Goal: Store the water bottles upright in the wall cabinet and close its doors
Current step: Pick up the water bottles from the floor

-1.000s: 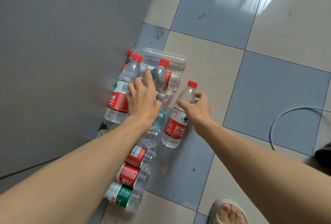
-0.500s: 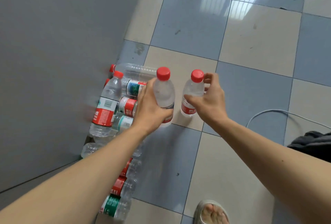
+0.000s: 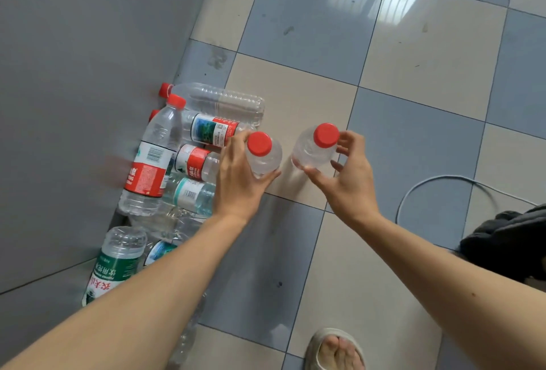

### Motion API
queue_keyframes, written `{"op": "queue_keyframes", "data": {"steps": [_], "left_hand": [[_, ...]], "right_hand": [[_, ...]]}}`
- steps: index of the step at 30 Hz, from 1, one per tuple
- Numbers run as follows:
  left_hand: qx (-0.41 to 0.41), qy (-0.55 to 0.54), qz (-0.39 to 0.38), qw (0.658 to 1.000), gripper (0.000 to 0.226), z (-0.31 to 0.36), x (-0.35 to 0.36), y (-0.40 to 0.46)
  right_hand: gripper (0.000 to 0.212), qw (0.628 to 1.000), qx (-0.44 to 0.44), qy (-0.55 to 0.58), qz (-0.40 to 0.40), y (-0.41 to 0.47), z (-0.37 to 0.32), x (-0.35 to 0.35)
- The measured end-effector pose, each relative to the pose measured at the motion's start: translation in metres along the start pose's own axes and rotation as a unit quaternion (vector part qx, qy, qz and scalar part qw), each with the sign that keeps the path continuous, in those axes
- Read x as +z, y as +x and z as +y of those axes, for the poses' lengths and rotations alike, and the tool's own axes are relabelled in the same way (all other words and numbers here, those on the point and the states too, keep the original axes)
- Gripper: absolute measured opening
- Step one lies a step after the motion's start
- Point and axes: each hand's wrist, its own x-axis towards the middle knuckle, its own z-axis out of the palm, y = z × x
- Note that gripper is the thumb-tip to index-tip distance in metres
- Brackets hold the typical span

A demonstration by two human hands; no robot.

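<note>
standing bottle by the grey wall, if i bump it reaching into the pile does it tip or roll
The standing bottle is tall and narrow, so it probably tips easily. It looks full, so likely heavy. Once down, its round body could roll on the glossy tiled floor.

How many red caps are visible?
5: one on the bottle in the left hand, one on the bottle in the right hand, three in the floor pile. Others may be hidden.

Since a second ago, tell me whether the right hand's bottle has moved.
Yes. The bottle in the right hand rose off the floor tiles, away from the standing bottle.
</note>
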Motion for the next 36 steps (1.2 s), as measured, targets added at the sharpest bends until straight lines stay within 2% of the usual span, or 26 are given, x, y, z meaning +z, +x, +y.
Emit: {"op": "queue_keyframes", "data": {"steps": [3, 6, 8, 12, 18, 24, 29, 36], "left_hand": [[-0.03, -0.024, -0.017, 0.999, 0.086, -0.001, 0.0, 0.001], [-0.066, -0.057, -0.029, 0.996, 0.08, -0.005, 0.003, 0.002], [-0.08, -0.083, -0.032, 0.993, 0.077, -0.01, 0.007, 0.002], [-0.093, -0.138, -0.034, 0.985, 0.077, -0.019, 0.013, 0.003], [-0.1, -0.175, -0.062, 0.977, 0.073, -0.028, 0.014, 0.01], [-0.201, -0.224, -0.105, 0.948, 0.068, -0.015, -0.014, 0.001], [-0.218, -0.248, -0.099, 0.939, 0.066, 0.025, -0.087, -0.014], [-0.21, -0.279, -0.07, 0.934, 0.062, 0.119, -0.215, -0.018]], "right_hand": [[0.093, 0.996, 0.084, 0.0, -0.039, 0.001, 0.018, -0.004], [0.105, 0.991, 0.111, 0.004, -0.078, 0.008, 0.026, -0.003], [0.095, 0.989, 0.099, 0.025, -0.107, 0.017, 0.027, 0.004], [0.042, 0.986, 0.079, 0.059, -0.133, 0.033, 0.027, 0.019], [0.048, 0.985, 0.106, 0.089, -0.102, 0.031, 0.028, 0.026], [0.044, 0.979, 0.145, 0.096, -0.102, 0.007, 0.008, 0.015], [0.044, 0.978, 0.144, 0.087, -0.126, -0.023, -0.054, -0.013], [0.06, 0.98, 0.081, 0.105, -0.152, -0.052, -0.206, -0.062]]}}
